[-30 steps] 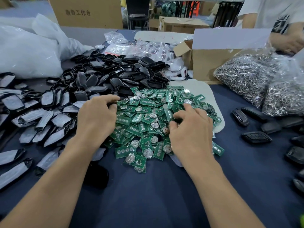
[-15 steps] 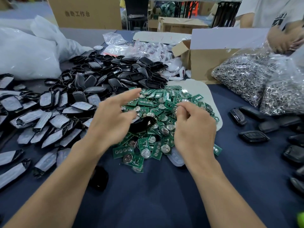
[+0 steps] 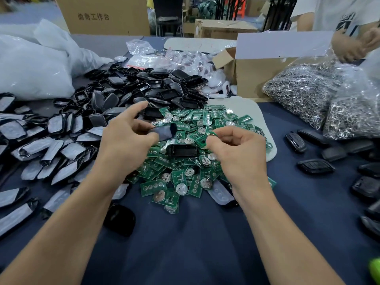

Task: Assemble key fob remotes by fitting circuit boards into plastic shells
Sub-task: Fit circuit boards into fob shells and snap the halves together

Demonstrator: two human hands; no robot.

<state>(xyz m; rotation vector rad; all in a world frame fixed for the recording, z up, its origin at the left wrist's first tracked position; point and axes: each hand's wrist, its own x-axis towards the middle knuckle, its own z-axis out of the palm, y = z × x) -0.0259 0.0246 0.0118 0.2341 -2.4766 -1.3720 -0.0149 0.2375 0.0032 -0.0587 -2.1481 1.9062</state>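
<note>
A heap of green circuit boards (image 3: 181, 179) lies mid-table, with several coin cells among them. My left hand (image 3: 125, 147) is raised over the heap and pinches a shell piece with grey film (image 3: 162, 133), its index finger stretched out. A black open shell (image 3: 183, 150) sits just below between my hands; whether a finger holds it I cannot tell. My right hand (image 3: 238, 155) pinches one green circuit board (image 3: 206, 139) between thumb and forefinger, close to the shell.
Black shells (image 3: 144, 89) are piled behind the boards, and film-covered shells (image 3: 41, 145) spread to the left. Closed fobs (image 3: 314, 166) lie on the right below bags of metal rings (image 3: 308, 95). A cardboard box (image 3: 257, 77), a white bag (image 3: 30, 68) and another person's hands (image 3: 349, 46) are at the back.
My left hand took a shell from the left pile and lifted it over the boards. My right hand picked a board from the heap and raised it toward the shell.
</note>
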